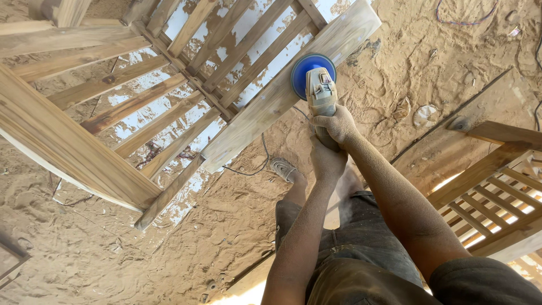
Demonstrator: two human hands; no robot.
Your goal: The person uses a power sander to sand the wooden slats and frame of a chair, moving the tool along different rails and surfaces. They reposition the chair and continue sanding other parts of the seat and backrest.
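A dusty grey power sander [320,93] with a round blue pad [302,69] rests on the wide rail [271,101] of a slatted wooden frame [141,107]. My right hand [339,125] grips the sander's body from above. My left hand [326,161] wraps the handle just below it. Both forearms are coated in sawdust. The pad's face against the wood is hidden.
Sawdust covers the floor [186,248] all around. A second slatted wooden piece [491,192] lies at the right. A dark power cord [257,166] loops on the floor under the frame. My sandalled foot [284,169] stands below the rail. A purple wire [463,20] lies at the top right.
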